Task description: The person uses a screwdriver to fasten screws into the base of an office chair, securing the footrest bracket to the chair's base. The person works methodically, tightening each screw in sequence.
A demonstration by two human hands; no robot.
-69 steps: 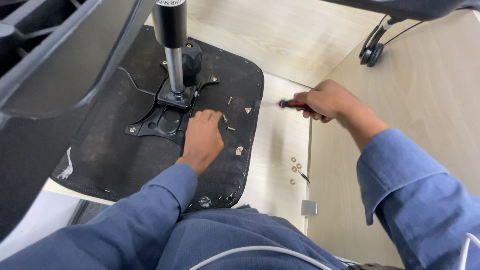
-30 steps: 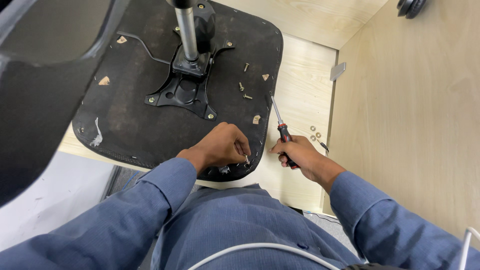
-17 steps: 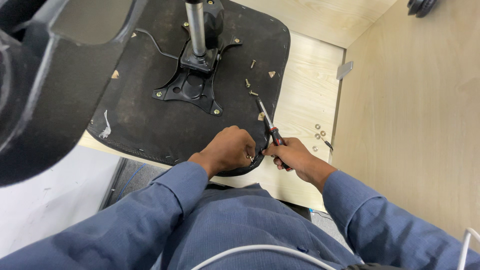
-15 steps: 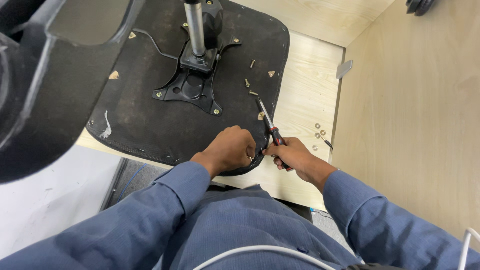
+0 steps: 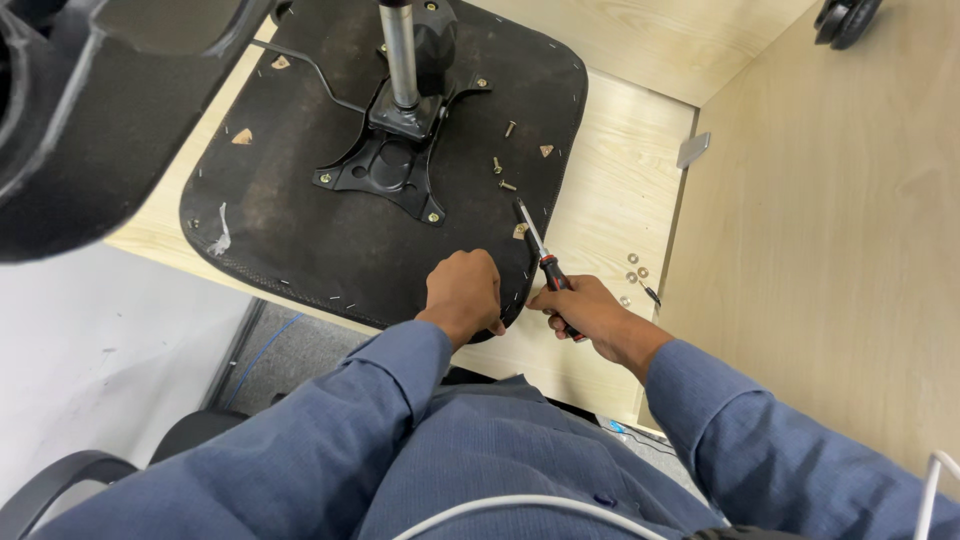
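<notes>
1. Left hand [image 5: 465,295] rests curled on the near edge of an upturned black fabric-covered chair seat base [image 5: 300,220], holding nothing visible
2. Right hand [image 5: 585,310], just beside it, grips a red-and-black-handled screwdriver [image 5: 545,262], tip on the seat
3. Loose brass screws [image 5: 500,165] lie beyond both hands; small metal washers [image 5: 637,265] beside the right

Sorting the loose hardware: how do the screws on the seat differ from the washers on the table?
The screws are long, brass-coloured and lie on the black seat; the washers are flat, silvery rings on the wooden table. Both are small, loose and untouched by either hand.
</notes>
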